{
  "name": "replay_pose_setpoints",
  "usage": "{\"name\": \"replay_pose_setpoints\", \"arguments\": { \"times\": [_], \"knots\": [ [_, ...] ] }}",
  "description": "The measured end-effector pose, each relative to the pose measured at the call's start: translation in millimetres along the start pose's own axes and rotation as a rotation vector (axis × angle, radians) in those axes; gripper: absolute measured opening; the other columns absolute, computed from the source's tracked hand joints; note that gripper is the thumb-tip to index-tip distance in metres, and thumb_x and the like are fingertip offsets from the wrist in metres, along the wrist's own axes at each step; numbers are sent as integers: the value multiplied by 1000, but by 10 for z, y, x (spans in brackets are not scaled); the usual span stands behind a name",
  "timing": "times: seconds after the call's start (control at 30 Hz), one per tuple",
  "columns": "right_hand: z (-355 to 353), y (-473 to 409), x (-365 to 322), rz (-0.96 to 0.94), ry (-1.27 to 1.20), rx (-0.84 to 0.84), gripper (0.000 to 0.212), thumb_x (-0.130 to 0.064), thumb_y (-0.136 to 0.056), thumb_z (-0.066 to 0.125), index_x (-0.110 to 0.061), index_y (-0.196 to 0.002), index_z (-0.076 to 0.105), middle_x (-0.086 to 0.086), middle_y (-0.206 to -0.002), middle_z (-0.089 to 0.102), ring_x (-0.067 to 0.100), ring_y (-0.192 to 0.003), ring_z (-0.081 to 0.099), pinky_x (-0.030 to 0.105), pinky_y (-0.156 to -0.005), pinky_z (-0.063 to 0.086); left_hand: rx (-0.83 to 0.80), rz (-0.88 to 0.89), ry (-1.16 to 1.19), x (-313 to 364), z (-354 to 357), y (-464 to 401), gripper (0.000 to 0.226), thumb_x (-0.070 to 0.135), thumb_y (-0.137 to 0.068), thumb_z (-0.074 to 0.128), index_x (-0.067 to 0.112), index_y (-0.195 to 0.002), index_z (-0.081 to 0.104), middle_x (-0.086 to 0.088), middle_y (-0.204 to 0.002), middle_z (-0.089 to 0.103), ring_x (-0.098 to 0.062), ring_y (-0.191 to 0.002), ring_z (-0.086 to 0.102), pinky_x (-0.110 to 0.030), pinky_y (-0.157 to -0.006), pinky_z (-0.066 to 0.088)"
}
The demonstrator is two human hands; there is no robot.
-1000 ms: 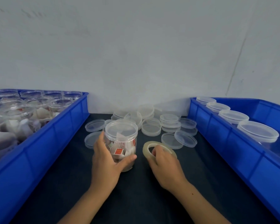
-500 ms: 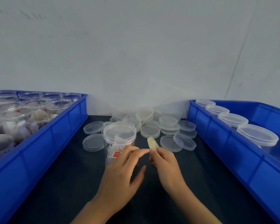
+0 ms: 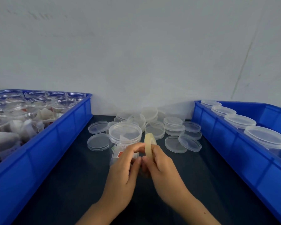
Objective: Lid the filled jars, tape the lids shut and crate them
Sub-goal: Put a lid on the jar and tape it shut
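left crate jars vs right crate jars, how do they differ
The left crate jars stand open, without lids, packets visible inside; the right crate jars all wear clear lids. The left ones are crowded in several rows; the right ones form one visible row. Both sets are clear plastic.

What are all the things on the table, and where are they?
Lidded jar: one, clear with packets inside, middle of the table, behind the hands.
Tape roll: one, pale yellowish, held on edge just right of that jar.
Loose lids: a heap, too many to count surely, clear, at the back of the table by the wall.
Left crate: one, blue, holds open filled jars.
Right crate: one, blue, holds at least four lidded jars in a row.
Table: dark top.
Wall: pale grey, behind.
Left hand: fingertips at the roll.
Right hand: grips the roll.
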State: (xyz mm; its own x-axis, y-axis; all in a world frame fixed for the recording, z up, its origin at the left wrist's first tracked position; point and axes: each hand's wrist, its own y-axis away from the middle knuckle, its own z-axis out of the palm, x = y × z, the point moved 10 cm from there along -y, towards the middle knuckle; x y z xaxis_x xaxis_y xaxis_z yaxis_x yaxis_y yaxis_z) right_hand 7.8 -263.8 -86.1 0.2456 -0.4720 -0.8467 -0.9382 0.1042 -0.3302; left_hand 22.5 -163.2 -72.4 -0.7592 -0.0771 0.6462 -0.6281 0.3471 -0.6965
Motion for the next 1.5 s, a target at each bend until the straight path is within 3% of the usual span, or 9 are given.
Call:
{"name": "replay_pose_setpoints", "arguments": {
  "times": [0.17, 0.3, 0.47, 0.57, 0.77, 0.93, 1.1, 1.27, 1.5],
  "knots": [
    [-3, -7, -58, -11, 159, -43, 10, -21, -96, 55, -16, -100, 49, 8, -81, 64, 27, -73, 61, 45, -67, 51, 94, 19, -136, 15, -159, -20, 16, 30, -92, 53, 28, -103, 65, 22, -85, 63, -3, -75, 67, -18, -63, 54],
    [35, 12, -146, -82, 317, -65, 21, -19, -96, 56, -7, -112, 49, 13, -95, 64, 27, -85, 62, 46, -79, 51, 125, 7, -153, 12, -209, -32, 18, 34, -79, 64, 23, -92, 69, 24, -78, 63, -3, -68, 66, -22, -57, 55],
    [117, 22, -19, 18, 368, -123, 17, -24, -95, 57, -16, -97, 42, 2, -88, 59, 14, -73, 56, 28, -66, 47, 135, -43, -114, -88, -214, -19, 7, 23, -75, 73, 22, -81, 69, 14, -78, 67, -6, -69, 67, -28, -55, 57],
    [119, 27, 9, 73, 313, -114, 17, -25, -95, 57, -17, -93, 42, 2, -83, 61, 15, -69, 57, 29, -64, 46, 130, -20, -146, -81, -201, -24, 23, 4, -74, 78, 24, -78, 65, 13, -78, 66, -5, -71, 67, -27, -55, 56],
    [113, 31, 20, 77, 324, -90, 13, -23, -95, 56, -16, -99, 45, -6, -80, 58, 7, -70, 57, 25, -66, 47, 138, -19, -138, -73, -199, -7, 10, 17, -78, 73, 21, -86, 71, 17, -79, 67, -2, -72, 67, -23, -56, 56],
    [114, 50, 49, 100, 354, -78, 15, -26, -95, 56, -17, -95, 45, -1, -81, 59, 10, -69, 57, 25, -65, 47, 123, 16, -180, -47, -182, -4, 24, -2, -74, 78, 20, -79, 70, 17, -78, 67, -3, -72, 68, -19, -60, 55],
    [93, 48, 48, 113, 391, -68, 16, -25, -95, 56, -14, -97, 46, 3, -86, 63, 13, -73, 61, 25, -66, 48, 110, 35, -212, -6, -178, -2, 35, 7, -78, 75, 36, -93, 62, 19, -86, 66, 2, -76, 66, -19, -60, 55],
    [117, 53, 52, 106, 429, -83, 17, -27, -96, 55, -13, -102, 46, -1, -83, 60, 11, -71, 59, 25, -67, 48, 76, 45, -238, 13, -156, -23, 35, 10, -77, 78, 37, -92, 61, 23, -80, 64, 3, -76, 65, -11, -63, 52],
    [132, 48, -5, 46, 613, -124, 20, -29, -99, 50, -14, -111, 44, 1, -97, 61, 14, -81, 61, 27, -69, 51, 65, 115, -285, 88, -165, -39, 30, 9, -76, 80, 31, -88, 65, 18, -85, 64, 0, -74, 65, -23, -59, 53]
  ]
}}
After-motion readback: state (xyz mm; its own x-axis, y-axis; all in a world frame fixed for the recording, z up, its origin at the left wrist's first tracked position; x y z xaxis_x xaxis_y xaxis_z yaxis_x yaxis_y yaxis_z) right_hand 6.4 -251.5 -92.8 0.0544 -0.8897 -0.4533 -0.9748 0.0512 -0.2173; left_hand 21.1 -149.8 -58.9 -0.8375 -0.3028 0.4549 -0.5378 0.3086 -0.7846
